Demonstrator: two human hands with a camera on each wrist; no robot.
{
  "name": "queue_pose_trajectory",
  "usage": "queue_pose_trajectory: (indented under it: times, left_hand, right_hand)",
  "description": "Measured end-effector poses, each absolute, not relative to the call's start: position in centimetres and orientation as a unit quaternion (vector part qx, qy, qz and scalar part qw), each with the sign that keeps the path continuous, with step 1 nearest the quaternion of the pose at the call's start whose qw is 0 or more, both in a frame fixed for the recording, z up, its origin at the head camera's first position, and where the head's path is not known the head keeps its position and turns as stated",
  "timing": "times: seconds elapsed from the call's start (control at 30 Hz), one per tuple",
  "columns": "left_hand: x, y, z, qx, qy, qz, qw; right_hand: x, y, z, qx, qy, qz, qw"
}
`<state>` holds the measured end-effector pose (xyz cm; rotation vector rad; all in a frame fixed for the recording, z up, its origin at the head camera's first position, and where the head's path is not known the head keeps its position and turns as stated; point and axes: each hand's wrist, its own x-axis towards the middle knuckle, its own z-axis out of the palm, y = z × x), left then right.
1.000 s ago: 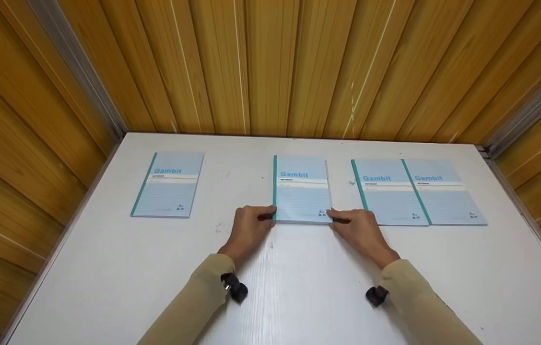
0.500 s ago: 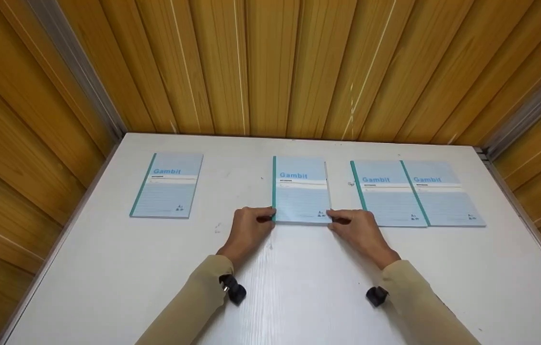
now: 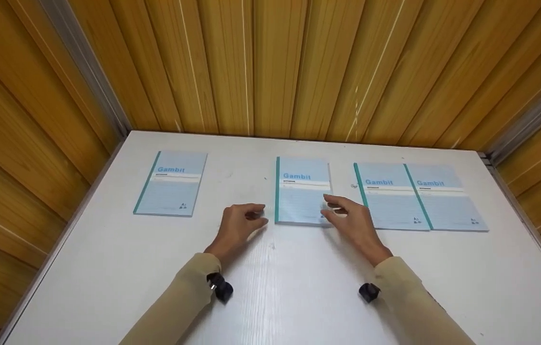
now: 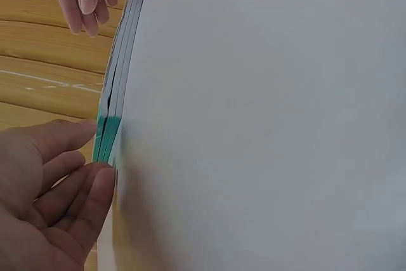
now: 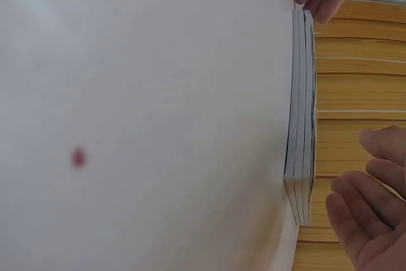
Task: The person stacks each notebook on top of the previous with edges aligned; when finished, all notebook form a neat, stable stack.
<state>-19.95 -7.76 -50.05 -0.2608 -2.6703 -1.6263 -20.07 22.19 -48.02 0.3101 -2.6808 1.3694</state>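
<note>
A small stack of light-blue Gambit notebooks (image 3: 301, 201) with green spines lies in the middle of the white table. In the right wrist view the layered page edges of the notebook stack (image 5: 299, 112) show. My left hand (image 3: 238, 225) is just left of the spine, thumb and fingers apart with a narrow gap to the stack in the head view. Over the stack's lower right corner hovers my right hand (image 3: 354, 225), its fingers parted and holding nothing. The right wrist view shows that hand (image 5: 374, 201) apart from the page edges.
One notebook (image 3: 170, 184) lies at the left of the white table (image 3: 270, 297). Two more, a notebook (image 3: 390, 206) and its neighbour (image 3: 448, 206), lie side by side at the right, the nearer one partly behind my right hand. Wood-look panels (image 3: 270, 72) stand beyond the back edge.
Both hands have let go of the middle stack. The left hand has drawn off leftward from the spine, and the right has lifted over the lower right corner. The notebooks keep their places.
</note>
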Motion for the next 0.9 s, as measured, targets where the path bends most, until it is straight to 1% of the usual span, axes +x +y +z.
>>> queue_pose_trajectory:
  times: [0.2, 0.63, 0.9]
  left_hand:
    - [-20.2, -9.6, -49.0, -0.057, -0.853, -0.519, 0.007]
    - [-20.8, -13.8, -47.8, -0.044, -0.859, -0.508, 0.053]
    - [-21.0, -16.7, -47.4, -0.014, -0.861, -0.506, 0.059]
  right_hand:
    - [-20.8, 20.5, -47.6, 0.118, -0.879, 0.460, 0.038]
    - [-22.1, 16.0, -47.5, 0.139, -0.875, 0.464, 0.008]
    - [-22.5, 13.2, -48.0, 0.153, -0.858, 0.491, -0.015]
